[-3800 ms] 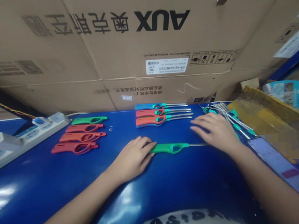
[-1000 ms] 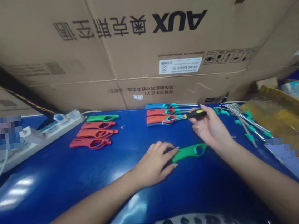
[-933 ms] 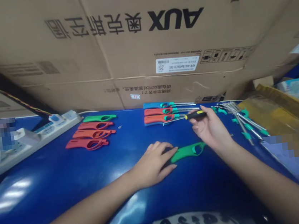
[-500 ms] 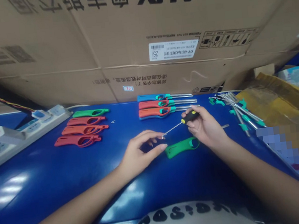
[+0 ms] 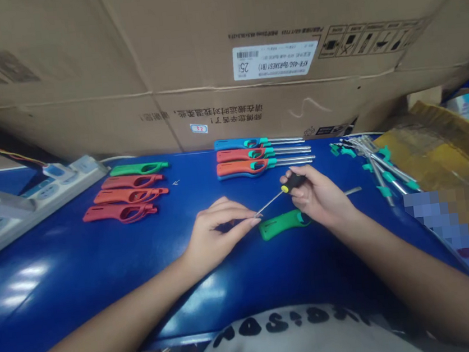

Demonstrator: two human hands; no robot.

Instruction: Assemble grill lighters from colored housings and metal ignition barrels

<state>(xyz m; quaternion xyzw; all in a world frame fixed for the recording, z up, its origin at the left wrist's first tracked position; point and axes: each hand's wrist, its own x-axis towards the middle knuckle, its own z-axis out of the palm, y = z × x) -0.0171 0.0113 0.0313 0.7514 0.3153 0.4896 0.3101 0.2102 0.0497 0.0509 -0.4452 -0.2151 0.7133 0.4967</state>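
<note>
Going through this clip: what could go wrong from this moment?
The screwdriver in the right hand points its thin shaft at the left hand, so a slip could jab the fingertips. The green lighter body lies loose beneath the right hand and might get knocked aside.

I wear a white-and-grey top [image 5: 295, 341] with chunky black lettering [image 5: 289, 322] across the chest; my left hand [image 5: 218, 237], right hand [image 5: 320, 200] and forearms [image 5: 107, 320] are bare.
</note>
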